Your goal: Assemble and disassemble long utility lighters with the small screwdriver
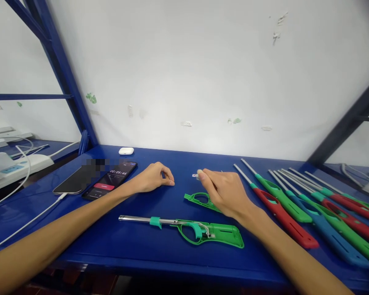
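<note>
My left hand (155, 177) rests on the blue table with its fingers curled and thumb and forefinger tips together; nothing shows in it. Between the thumb and forefinger of my right hand (226, 188) is a small whitish piece (195, 175) with a pinkish mark, mostly covered by the fingers. Under that hand lies a green handle half (199, 199), partly hidden. Closer to me is an opened long-nosed lighter (210, 233): its metal tube (135, 218) points left, and a teal trigger (198, 230) and thin white wires sit in its green shell.
Several assembled long-nosed lighters (283, 217) in red, green and blue lie at the right. At the left are a phone showing a timer (110, 180), a dark phone (70, 182) on a white cable (27, 227), and a white earbud case (126, 150). Blue frame posts (64, 78) flank the table.
</note>
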Motion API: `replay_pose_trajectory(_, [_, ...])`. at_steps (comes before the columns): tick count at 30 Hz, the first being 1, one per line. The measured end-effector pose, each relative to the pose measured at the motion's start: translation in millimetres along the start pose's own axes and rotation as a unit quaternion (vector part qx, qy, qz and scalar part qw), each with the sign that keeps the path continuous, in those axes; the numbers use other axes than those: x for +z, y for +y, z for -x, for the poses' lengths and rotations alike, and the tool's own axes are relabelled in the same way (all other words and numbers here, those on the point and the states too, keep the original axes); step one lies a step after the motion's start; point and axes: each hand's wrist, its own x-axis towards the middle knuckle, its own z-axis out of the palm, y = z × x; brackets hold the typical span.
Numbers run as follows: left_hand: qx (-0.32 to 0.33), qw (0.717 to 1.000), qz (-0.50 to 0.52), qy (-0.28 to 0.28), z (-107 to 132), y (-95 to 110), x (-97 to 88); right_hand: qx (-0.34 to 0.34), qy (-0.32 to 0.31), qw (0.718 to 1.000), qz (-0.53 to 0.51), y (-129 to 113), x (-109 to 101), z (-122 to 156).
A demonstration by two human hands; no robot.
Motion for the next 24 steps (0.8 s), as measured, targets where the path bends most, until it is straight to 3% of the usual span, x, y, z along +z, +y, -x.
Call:
replay_pose_trajectory(4, [0.005,1.0,-0.021,0.01,2.8,4.6,2.3,0.015,-0.006,1.0,-0.024,-5.6,-9.2,-4.0])
replay_pose_trajectory(8, [0.011,0.999,-0.033,0.023,3.2,7.3,2.4,0.056,-0.012,0.996,-0.073,-24.5,-32.8,4.5])
replay_pose_trajectory(12, [0.024,0.997,-0.034,0.058,4.8,13.9,0.2,0.139,0.032,0.97,-0.195,-43.1,-47.1,44.5])
replay_pose_trajectory(16, [0.077,0.992,-0.05,0.089,18.7,43.0,1.3,0.17,0.084,0.959,-0.211,-48.2,-40.3,93.2])
replay_pose_trajectory(21, [0.161,0.985,-0.035,-0.047,36.4,100.7,9.8,0.207,0.158,0.937,-0.234,-48.7,-30.7,118.5])
replay_pose_trajectory(24, [0.176,0.974,-0.018,-0.142,32.1,124.2,12.7,0.238,0.136,0.925,-0.263,-46.9,-31.3,119.5])
